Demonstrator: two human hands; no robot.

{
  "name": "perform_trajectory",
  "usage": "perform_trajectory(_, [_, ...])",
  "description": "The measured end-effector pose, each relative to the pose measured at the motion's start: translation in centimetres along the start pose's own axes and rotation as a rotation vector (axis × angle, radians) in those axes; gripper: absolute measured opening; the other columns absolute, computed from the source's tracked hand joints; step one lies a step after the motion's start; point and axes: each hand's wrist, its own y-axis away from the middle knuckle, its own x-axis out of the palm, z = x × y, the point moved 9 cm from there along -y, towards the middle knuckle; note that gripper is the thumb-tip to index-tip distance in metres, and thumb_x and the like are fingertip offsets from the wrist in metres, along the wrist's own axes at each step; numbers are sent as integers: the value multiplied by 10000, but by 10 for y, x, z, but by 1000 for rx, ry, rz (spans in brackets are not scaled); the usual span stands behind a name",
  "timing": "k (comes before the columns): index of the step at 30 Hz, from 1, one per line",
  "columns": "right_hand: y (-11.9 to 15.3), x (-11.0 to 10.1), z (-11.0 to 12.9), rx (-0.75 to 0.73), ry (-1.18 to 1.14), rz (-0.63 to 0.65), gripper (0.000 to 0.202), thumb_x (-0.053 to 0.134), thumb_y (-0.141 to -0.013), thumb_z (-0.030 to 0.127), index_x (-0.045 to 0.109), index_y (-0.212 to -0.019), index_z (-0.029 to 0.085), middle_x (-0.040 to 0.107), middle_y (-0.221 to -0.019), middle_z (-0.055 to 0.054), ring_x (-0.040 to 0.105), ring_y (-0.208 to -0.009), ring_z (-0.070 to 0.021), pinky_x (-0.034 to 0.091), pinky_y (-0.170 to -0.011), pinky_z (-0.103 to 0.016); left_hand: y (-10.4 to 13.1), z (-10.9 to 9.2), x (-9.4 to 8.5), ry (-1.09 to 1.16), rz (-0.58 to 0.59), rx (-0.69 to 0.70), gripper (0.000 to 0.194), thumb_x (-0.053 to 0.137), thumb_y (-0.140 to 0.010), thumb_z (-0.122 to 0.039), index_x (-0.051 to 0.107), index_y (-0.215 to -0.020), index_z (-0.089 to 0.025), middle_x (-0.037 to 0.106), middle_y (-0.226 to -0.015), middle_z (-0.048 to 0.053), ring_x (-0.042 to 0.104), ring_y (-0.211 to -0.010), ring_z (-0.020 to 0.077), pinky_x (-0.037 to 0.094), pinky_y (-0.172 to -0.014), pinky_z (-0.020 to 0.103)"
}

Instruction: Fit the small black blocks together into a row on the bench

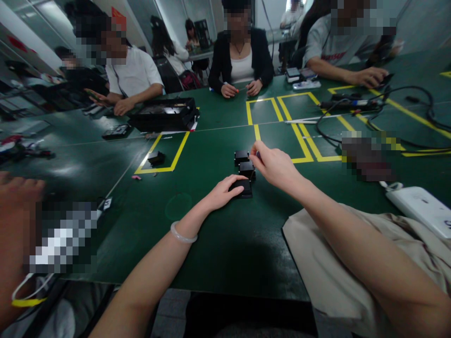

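Note:
Several small black blocks stand in a short row on the green table (211, 249) in front of me. My left hand (225, 190) lies over the nearest black block (245, 186), its fingers across the far side and the thumb along the near side. A middle black block (246, 168) and a far black block (241, 156) stand just beyond it. My right hand (266, 159) is closed in a pinch at the right side of these blocks. A thin dark rod (252, 174) seems to run down from its fingertips, but its kind is too small to tell.
Yellow tape outlines (278, 110) mark the table. Another black piece (156, 158) lies front left, with a long black case (164, 115) behind it. Cables (398, 126), a beige cloth (317, 249) and a white power bank (419, 209) are at right. Several people sit around.

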Motion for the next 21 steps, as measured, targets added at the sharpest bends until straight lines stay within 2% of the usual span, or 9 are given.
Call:
perform_trajectory(4, [1, 1, 1, -7, -5, 21, 220, 356, -934, 314, 487, -1078, 213, 650, -781, -26, 584, -667, -174, 253, -539, -268, 0, 0, 0, 2, 4, 1, 401, 445, -949, -433, 519, -1282, -223, 564, -1252, 72, 522, -1170, 244, 389, -1018, 389])
perform_trajectory(11, [-2, -1, 2, -29, 73, 32, 316, 350, -949, 461, 545, -954, 212, 656, -760, -38, 596, -682, -187, 236, -534, -270, 0, -3, 0, 4, -6, 12, 385, 468, -943, -406, 529, -1272, -215, 565, -1270, 67, 526, -1167, 236, 376, -1033, 374])
perform_trajectory(21, [-22, 5, 5, -76, 133, 65, 322, 363, -951, 449, 579, -968, 211, 695, -830, -61, 613, -729, -209, 242, -540, -279, 0, -3, 0, 6, -5, 5, 383, 463, -944, -402, 533, -1269, -213, 568, -1256, 79, 529, -1158, 250, 379, -1028, 395])
